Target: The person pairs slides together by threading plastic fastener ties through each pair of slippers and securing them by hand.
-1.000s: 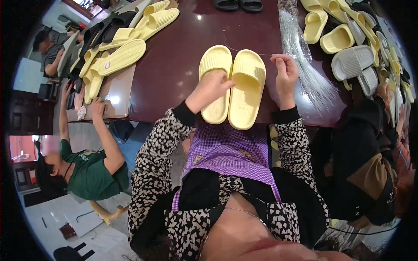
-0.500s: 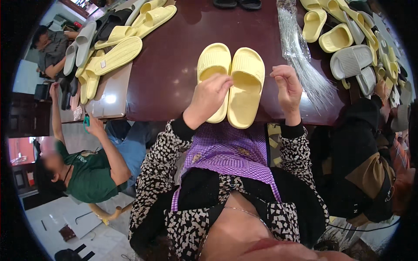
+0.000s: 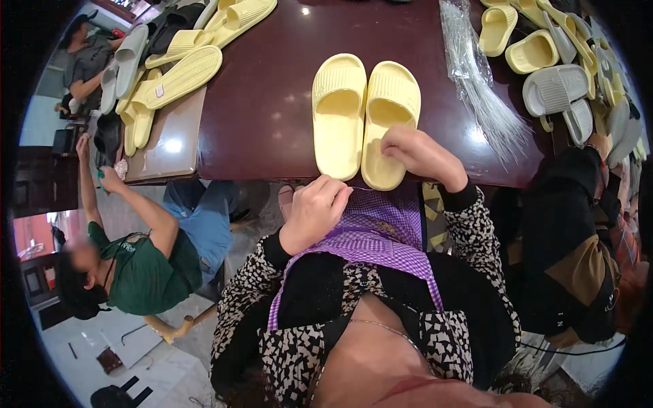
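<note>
A pair of pale yellow slide slippers lies side by side at the table's near edge, toes pointing away from me. Below the heel of the left slipper (image 3: 338,139), my left hand (image 3: 315,212) is closed, pinching a thin clear strand (image 3: 358,188) that runs off to the right. My right hand (image 3: 423,156) hangs over the footbed of the right slipper (image 3: 379,170), fingers curled in a pinch; what they hold, if anything, is too small to make out.
A plastic bag of thin clear strands (image 3: 479,81) lies right of the pair on the dark red table (image 3: 262,115). Yellow, grey and black slippers are heaped at both sides. On the left, a person in a green shirt (image 3: 153,275) works with raised hands; another sits at the right.
My left hand has come down off the left slipper to below its heel. My right hand has moved left and down, over the right slipper. The pair sits slightly higher and further right in view.
</note>
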The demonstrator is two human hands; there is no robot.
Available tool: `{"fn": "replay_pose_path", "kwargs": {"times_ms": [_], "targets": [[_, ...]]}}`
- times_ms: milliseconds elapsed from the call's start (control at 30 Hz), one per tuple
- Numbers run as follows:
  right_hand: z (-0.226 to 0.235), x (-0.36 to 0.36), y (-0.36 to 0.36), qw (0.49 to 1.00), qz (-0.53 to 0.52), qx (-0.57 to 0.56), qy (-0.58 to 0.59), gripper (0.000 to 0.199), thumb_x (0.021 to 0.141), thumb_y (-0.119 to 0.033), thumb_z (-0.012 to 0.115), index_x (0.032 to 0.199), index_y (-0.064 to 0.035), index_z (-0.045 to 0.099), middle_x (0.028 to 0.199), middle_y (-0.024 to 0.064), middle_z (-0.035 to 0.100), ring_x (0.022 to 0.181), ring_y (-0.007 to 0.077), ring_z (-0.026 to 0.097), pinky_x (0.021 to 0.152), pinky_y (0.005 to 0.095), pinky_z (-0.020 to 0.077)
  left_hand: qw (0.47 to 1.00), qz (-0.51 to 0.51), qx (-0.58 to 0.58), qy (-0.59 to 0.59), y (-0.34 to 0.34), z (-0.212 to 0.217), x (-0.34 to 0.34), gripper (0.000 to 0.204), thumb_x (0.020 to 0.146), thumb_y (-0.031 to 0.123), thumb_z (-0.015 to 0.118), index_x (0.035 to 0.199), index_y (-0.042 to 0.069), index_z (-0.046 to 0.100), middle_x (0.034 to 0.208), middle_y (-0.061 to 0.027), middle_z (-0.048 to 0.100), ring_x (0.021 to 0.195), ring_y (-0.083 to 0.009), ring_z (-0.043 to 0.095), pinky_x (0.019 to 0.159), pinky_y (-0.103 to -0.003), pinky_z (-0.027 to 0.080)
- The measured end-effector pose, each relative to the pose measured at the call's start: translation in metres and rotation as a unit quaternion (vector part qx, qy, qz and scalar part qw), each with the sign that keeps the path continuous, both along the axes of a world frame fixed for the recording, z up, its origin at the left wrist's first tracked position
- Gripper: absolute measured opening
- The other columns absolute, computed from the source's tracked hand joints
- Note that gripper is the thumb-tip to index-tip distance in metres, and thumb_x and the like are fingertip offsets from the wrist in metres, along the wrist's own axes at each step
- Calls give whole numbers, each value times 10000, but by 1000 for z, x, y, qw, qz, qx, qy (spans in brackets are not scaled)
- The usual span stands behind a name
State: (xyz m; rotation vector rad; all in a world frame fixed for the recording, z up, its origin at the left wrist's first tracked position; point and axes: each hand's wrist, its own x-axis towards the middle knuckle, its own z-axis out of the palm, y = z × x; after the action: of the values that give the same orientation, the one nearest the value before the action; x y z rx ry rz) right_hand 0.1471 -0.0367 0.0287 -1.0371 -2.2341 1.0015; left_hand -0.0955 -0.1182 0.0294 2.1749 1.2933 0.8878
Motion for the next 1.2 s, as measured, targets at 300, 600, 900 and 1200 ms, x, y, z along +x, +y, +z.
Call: {"fn": "replay_pose_path", "kwargs": {"times_ms": [300,600,900,1200], "targets": [[-3,-16,6,995,64,12,-69,79,817,-54,581,880,-7,592,851,150,608,824,325,593,731,391,475,999,-8,-35,-26,-7,-9,6,92,785,59,676,778,-10,616,731,-157,604,622,-311,615,551,-349,477],[-5,-23,18,968,-48,243,-28,148,796,3,592,944,1,603,945,160,616,900,330,599,764,373,495,996,49,54,56,32,-23,21,159,782,101,650,675,2,588,666,-178,598,587,-357,607,523,-410,482],[-1,3,9,953,-211,200,91,145,828,8,605,971,14,627,906,116,650,805,211,640,716,284,511,988,84,103,81,78,-32,44,208,796,129,607,630,9,572,626,-180,596,549,-352,598,500,-427,479],[-33,60,93,923,-345,108,128,131,856,-30,607,964,24,657,829,46,675,758,97,613,697,224,491,985,68,127,91,87,-31,57,247,815,156,578,603,29,572,582,-160,593,493,-326,594,471,-406,489]]}}
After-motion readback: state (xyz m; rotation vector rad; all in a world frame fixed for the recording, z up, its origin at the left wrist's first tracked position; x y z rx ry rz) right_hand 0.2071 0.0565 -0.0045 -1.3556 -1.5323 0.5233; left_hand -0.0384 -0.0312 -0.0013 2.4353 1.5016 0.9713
